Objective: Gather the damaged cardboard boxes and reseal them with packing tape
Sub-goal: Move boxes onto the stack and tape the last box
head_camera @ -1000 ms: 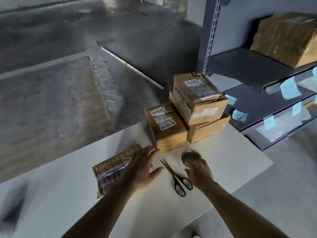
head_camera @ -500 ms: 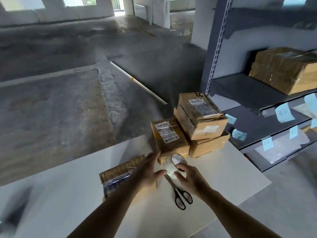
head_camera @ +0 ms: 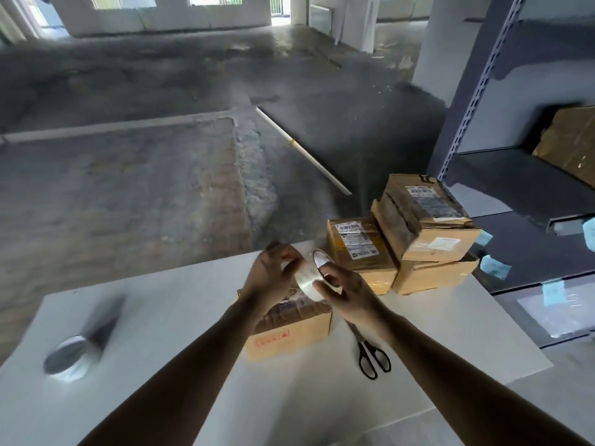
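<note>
A roll of clear packing tape is held up above the white table. My right hand grips the roll from the right, and my left hand pinches at its left edge. Right under both hands lies a crumpled cardboard box with red print on its front. Behind it stands a labelled box, and to its right two more boxes are stacked, the upper one torn along its top, the lower one under it.
Black scissors lie on the table right of the near box. A blurred silver object sits at the table's left. A grey shelf rack with blue notes and a box stands at right. Concrete floor lies beyond.
My right hand lifted the tape roll off the table and raised it; my left hand left the near box and came up to the roll. The camera tilted upward.
</note>
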Motion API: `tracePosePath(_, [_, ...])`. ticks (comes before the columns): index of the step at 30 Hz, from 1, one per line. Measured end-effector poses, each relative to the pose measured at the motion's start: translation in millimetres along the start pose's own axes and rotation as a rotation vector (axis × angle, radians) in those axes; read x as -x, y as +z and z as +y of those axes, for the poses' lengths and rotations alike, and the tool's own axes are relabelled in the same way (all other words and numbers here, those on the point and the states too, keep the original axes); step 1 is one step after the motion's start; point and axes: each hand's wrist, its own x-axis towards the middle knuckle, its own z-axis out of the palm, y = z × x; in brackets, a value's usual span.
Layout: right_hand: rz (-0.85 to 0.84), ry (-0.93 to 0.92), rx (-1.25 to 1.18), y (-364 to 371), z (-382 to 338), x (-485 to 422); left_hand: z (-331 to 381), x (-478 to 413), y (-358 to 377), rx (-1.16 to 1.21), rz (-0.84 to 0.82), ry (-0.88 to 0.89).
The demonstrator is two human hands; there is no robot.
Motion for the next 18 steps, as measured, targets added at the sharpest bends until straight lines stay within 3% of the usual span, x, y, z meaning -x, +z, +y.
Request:
tracePosePath(11, [-0.252,-0.029,-0.019,39,-56,-24,-30,32,-56,0.067,0.165,-0.356])
tracePosePath(18, [-0.329,-0.079,0.016,49,-65,-30,-44,47,-64,0.081,0.177,-0.467])
